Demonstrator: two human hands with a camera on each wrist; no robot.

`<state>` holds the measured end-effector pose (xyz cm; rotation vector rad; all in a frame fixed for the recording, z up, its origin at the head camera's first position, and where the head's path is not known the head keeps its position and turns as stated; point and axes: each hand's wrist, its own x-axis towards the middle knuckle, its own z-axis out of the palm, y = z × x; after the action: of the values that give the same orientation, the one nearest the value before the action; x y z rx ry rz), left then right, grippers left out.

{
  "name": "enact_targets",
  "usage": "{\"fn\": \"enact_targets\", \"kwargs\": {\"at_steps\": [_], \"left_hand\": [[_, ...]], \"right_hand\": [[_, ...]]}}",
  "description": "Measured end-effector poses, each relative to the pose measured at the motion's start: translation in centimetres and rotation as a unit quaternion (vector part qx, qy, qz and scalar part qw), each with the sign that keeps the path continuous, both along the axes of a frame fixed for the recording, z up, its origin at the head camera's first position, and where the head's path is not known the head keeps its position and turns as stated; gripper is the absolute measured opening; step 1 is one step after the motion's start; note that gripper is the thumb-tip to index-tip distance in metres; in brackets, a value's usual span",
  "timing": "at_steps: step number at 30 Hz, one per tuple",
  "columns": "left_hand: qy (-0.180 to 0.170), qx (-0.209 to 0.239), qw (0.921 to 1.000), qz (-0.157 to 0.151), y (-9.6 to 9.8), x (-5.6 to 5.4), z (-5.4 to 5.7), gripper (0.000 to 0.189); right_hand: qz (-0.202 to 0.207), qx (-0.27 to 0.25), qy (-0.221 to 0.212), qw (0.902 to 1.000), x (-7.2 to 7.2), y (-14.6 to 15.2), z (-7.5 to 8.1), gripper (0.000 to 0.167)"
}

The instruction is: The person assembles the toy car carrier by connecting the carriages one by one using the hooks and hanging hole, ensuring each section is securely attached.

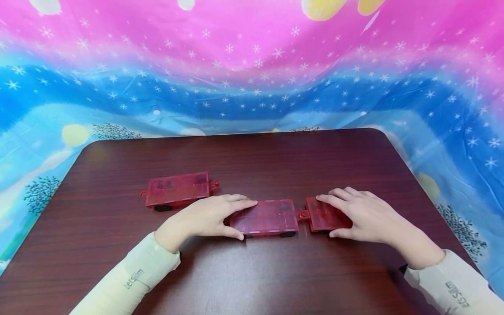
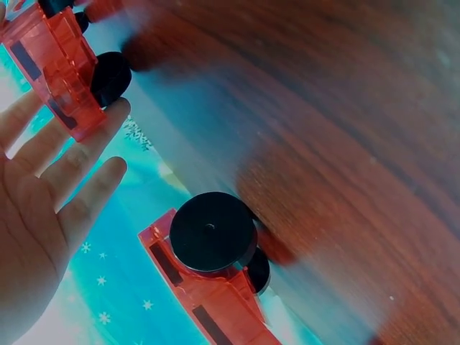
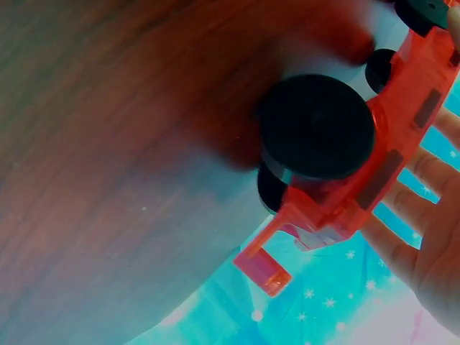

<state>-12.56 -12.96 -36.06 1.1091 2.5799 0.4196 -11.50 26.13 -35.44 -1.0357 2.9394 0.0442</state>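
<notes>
My left hand holds the left end of a translucent red toy car base, thumb at its near edge and fingers at its far edge. Black wheels show under it. Over the right end of a second red car base lies my right hand, gripping it from both long sides; its black wheel is large in the right wrist view. A small red hitch sits between these two bases; whether it is hooked is too small to tell. Both bases stand in line on the table.
Another red car base, with a loop at each end, stands behind my left wrist, touching neither hand. The dark brown wooden table has rounded far corners. A pink and blue snowflake cloth hangs around its back and sides.
</notes>
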Motion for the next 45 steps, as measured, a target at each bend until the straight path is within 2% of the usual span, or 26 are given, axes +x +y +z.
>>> {"fn": "enact_targets", "kwargs": {"at_steps": [4,9,12,22,27,32,35,40,45], "left_hand": [[0.009,0.004,0.9999,-0.002,-0.1,0.2,0.2,0.080],[0.016,0.012,0.9998,0.005,-0.7,0.4,0.6,0.078],[0.017,0.017,0.9996,0.014,-1.4,0.4,0.9,0.077],[0.043,0.057,0.9957,0.058,-5.0,0.0,2.0,0.067],[0.059,0.061,0.9925,0.088,-7.1,-0.6,2.4,0.063],[0.073,0.046,0.9894,0.117,-8.9,-1.5,2.2,0.063],[0.067,0.039,0.9882,0.132,-9.7,-2.1,1.8,0.067],[0.043,0.022,0.9869,0.154,-10.4,-2.9,1.1,0.078],[0.027,0.005,0.9854,0.168,-10.8,-3.2,0.5,0.085]], "right_hand": [[-0.004,-0.014,-0.007,0.9999,0.0,-0.3,0.4,0.088],[0.006,-0.061,-0.018,0.9979,-0.4,-1.2,0.9,0.085],[0.007,-0.092,-0.041,0.9949,-0.9,-2.1,0.9,0.084],[0.040,-0.150,-0.125,0.9799,-2.6,-6.3,1.0,0.085],[0.079,-0.167,-0.168,0.9683,-3.1,-8.4,1.0,0.082],[0.123,-0.177,-0.211,0.9535,-3.7,-9.9,0.6,0.080],[0.133,-0.177,-0.237,0.9458,-4.0,-10.7,0.3,0.080],[0.142,-0.168,-0.269,0.9376,-4.1,-11.8,0.0,0.082],[0.151,-0.155,-0.285,0.9338,-4.2,-12.6,-0.4,0.084]]}}
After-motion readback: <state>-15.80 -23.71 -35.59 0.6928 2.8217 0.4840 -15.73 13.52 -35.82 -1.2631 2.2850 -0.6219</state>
